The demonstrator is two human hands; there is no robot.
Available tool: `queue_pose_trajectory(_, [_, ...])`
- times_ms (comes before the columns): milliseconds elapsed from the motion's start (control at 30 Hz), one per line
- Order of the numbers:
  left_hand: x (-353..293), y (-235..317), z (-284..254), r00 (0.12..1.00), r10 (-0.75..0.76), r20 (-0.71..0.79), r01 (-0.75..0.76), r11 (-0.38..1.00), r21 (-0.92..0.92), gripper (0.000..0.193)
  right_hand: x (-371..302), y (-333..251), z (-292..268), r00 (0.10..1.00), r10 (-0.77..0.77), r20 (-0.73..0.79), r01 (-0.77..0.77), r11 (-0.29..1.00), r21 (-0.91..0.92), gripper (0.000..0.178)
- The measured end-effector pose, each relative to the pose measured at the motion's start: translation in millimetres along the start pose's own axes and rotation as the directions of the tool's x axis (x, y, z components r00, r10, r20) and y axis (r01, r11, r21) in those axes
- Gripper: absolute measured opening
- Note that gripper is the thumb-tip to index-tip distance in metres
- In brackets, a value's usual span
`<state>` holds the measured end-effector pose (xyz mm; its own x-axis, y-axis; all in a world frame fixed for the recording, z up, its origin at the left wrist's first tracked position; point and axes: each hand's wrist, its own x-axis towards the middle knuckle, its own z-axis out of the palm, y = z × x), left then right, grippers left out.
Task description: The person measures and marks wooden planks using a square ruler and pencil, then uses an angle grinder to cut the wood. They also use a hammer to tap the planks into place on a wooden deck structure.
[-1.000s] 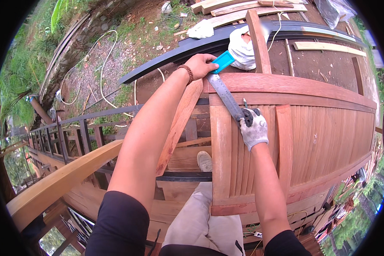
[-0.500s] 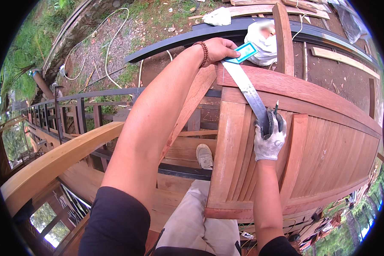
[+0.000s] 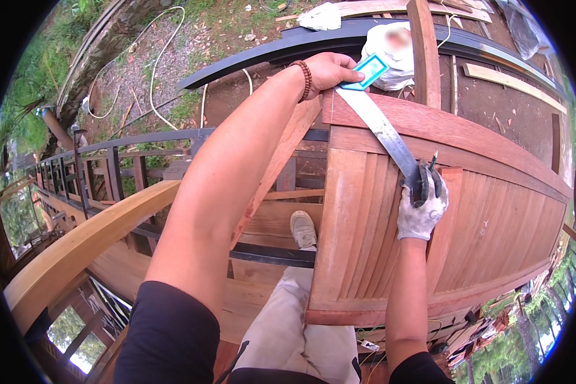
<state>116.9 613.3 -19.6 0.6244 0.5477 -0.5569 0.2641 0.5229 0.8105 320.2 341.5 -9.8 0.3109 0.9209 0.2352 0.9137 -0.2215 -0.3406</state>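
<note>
A carpenter's square with a steel blade [image 3: 379,127] and a blue-edged handle [image 3: 369,70] lies slantwise over the corner of a reddish wooden panel [image 3: 493,221]. My bare left hand [image 3: 328,72], with a beaded bracelet at the wrist, grips the handle just beyond the panel's far edge, thumb on top. Lower down, my right hand [image 3: 422,210], in a grey-white glove with dark fingertips, is closed round the near end of the blade. A pencil [image 3: 434,159] pokes up from between its fingers; the glove hides the rest of it.
A loose wooden strip [image 3: 446,256] rests on the panel beside my right wrist. Left of me runs a curved timber beam [image 3: 89,246] above a dark metal frame [image 3: 272,255]. Past the panel are an upright post [image 3: 424,57], a white sack [image 3: 390,57] and long dark beams [image 3: 262,59].
My right hand has shifted right and slightly away from me, swinging the blade's near end with it. My left hand keeps its grip on the handle near the panel's corner.
</note>
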Motion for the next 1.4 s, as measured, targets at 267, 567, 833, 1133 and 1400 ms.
queue_pose_trajectory(267, [3, -4, -4, 1.0, 0.008, 0.018, -0.008, 0.999, -0.033, 0.02, 0, -2, 0, 1.0, 0.014, 0.002, -0.014, 1.0, 0.003, 0.061])
queue_pose_trajectory(567, [4, -2, -2, 1.0, 0.007, 0.02, -0.007, 1.0, -0.012, 0.018, -2, -1, -3, 1.0, -0.017, 0.01, 0.018, 0.998, -0.057, 0.062])
queue_pose_trajectory(833, [2, 2, -2, 1.0, 0.003, 0.008, -0.003, 0.998, 0.068, 0.018, -3, -11, -14, 0.998, -0.054, -0.035, 0.056, 0.996, 0.073, 0.051])
queue_pose_trajectory(1133, [2, 3, -2, 1.0, -0.012, 0.008, 0.011, 0.998, 0.063, 0.017, 54, -69, -4, 0.95, -0.289, 0.118, 0.216, 0.881, 0.42, 0.047])
queue_pose_trajectory(1400, [14, -10, -8, 1.0, 0.019, -0.002, -0.019, 0.996, 0.088, 0.017, 86, -106, 19, 0.928, -0.216, 0.305, 0.108, 0.936, 0.334, 0.044])
